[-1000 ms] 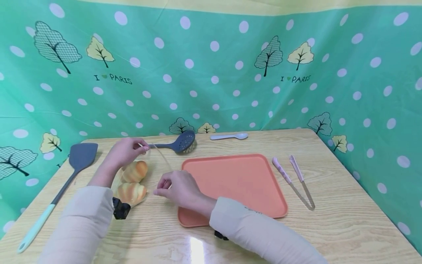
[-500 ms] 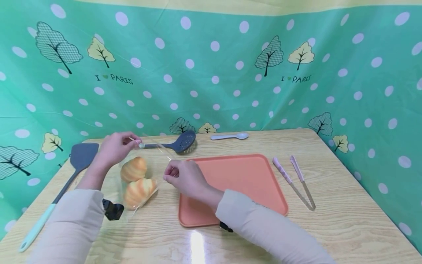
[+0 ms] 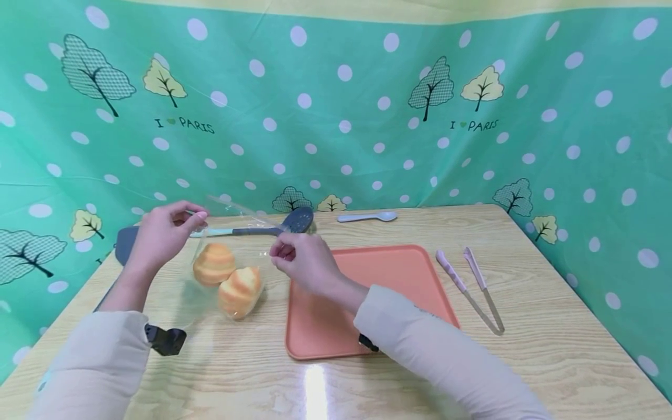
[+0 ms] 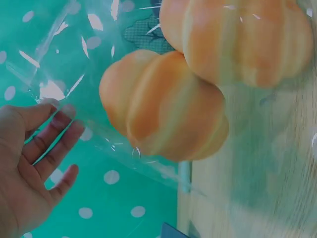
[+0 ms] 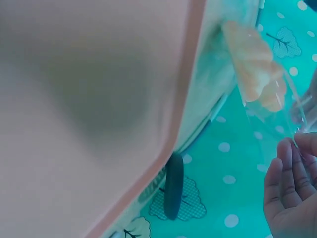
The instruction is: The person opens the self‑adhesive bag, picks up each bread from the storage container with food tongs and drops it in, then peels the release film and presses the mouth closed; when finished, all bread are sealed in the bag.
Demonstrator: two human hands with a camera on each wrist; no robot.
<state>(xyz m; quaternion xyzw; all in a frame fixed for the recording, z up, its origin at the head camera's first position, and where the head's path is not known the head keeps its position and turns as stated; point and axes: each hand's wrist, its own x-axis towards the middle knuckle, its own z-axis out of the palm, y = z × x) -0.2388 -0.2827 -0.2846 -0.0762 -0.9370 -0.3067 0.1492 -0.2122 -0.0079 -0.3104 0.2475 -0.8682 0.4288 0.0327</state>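
Note:
A clear plastic bag (image 3: 210, 303) with two striped bread rolls inside hangs between my hands. One roll (image 3: 213, 263) sits further left, touching the other roll (image 3: 240, 293). My left hand (image 3: 167, 234) pinches one corner of the bag's mouth between thumb and index finger. In the left wrist view, the other fingers of that hand (image 4: 37, 163) are spread beside the film. The opposite side of the mouth is pinched by my right hand (image 3: 304, 262), above the left part of the pink tray (image 3: 378, 303). In the right wrist view its fingertips (image 5: 297, 141) meet the bag's edge.
Behind the bag lies a dark slotted skimmer (image 3: 298, 220) with a pale handle. A small white spoon (image 3: 367, 217) is at the back edge. Tongs (image 3: 469, 291) with lilac handles lie right of the tray. My left arm partly covers a dark turner (image 3: 126, 244).
Both hands have lifted slightly and moved apart, the left leftward and the right rightward. The bag's mouth has spread, and the rolls have shifted right, coming up with the bag.

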